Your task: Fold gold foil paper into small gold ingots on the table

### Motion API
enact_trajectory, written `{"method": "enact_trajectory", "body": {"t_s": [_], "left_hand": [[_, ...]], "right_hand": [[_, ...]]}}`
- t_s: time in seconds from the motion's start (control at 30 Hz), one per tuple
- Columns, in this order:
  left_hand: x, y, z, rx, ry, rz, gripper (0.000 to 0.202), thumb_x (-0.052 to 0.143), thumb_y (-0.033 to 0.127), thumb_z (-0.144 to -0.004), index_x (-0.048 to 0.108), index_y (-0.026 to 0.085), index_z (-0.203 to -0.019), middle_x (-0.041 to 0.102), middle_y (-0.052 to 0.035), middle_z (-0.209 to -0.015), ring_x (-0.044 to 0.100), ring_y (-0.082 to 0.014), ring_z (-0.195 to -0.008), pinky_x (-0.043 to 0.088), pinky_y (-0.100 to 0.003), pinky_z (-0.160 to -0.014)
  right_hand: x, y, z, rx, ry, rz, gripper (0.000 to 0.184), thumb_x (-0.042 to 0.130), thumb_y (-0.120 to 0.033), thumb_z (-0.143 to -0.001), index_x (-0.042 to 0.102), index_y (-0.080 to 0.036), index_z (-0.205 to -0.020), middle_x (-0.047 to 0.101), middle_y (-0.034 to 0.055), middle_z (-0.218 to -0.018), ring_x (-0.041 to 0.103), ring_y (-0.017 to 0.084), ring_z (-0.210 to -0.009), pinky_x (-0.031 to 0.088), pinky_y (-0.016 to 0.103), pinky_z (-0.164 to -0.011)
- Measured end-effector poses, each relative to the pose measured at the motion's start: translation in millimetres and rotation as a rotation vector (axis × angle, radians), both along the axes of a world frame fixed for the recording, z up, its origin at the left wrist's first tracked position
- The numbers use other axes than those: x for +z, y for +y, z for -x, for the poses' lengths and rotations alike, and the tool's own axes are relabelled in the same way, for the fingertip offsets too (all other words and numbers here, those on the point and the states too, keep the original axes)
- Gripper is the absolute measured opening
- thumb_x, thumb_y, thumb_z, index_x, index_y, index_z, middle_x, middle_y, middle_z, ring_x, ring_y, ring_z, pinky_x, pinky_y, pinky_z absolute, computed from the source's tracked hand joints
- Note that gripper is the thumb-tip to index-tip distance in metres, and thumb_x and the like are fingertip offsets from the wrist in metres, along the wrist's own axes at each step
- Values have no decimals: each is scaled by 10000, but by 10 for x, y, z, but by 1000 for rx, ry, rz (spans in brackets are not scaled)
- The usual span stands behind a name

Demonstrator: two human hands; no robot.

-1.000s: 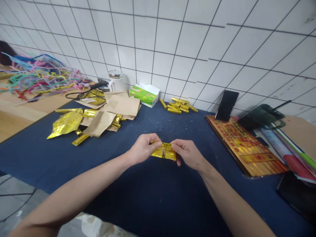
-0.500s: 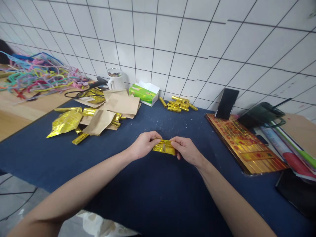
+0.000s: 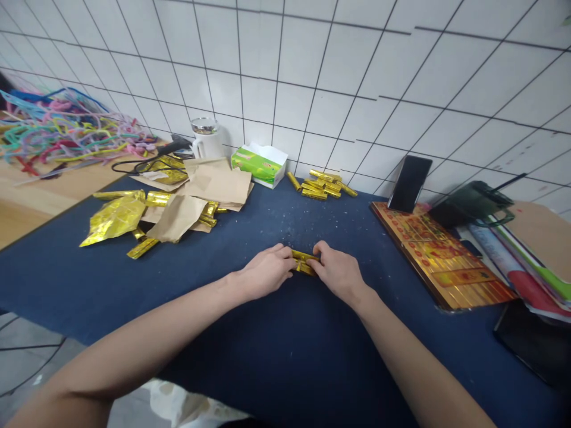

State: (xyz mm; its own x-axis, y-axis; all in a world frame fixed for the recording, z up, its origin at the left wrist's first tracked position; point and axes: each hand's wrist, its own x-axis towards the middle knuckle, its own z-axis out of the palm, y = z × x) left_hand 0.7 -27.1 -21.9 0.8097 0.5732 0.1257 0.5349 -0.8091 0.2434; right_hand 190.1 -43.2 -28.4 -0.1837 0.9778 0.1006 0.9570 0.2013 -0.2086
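Just below mid-frame, I see the gold foil piece [image 3: 305, 262] stretching left to right between left hand [image 3: 269, 271] and right hand [image 3: 339, 274], both equally near, fingers curled nearly closed, pinching opposite ends.

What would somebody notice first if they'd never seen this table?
Probably the shiny gold piece, held between the left hand and right hand over the dark blue cloth. Next might come the tangle of colourful strands at the far left, then the gold rolls piled near the tiled wall.
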Motion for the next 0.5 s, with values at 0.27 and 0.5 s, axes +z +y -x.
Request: {"method": "enact_trajectory", "body": {"t_s": [0.27, 0.5], "left_hand": [[-13, 14, 6, 2, -46, 7, 138, 489, 125, -802, 603, 145, -878, 549, -65, -855, 501, -184, -832, 417, -312, -780], [-25, 25, 9, 21, -41, 17, 133, 469, 108, -809, 587, 144, -858, 543, -54, -848, 487, -175, -841, 420, -281, -754]], "right_hand": [[97, -252, -15, 320, -37, -194, 152, 474, -211, -823, 620, -196, -782, 539, 41, -752, 498, 158, -711, 401, 266, -613], [-2, -259, -9, 334, -125, -176, 150, 496, -183, -810, 643, -197, -778, 529, 54, -760, 466, 168, -709, 408, 286, -616]]}}
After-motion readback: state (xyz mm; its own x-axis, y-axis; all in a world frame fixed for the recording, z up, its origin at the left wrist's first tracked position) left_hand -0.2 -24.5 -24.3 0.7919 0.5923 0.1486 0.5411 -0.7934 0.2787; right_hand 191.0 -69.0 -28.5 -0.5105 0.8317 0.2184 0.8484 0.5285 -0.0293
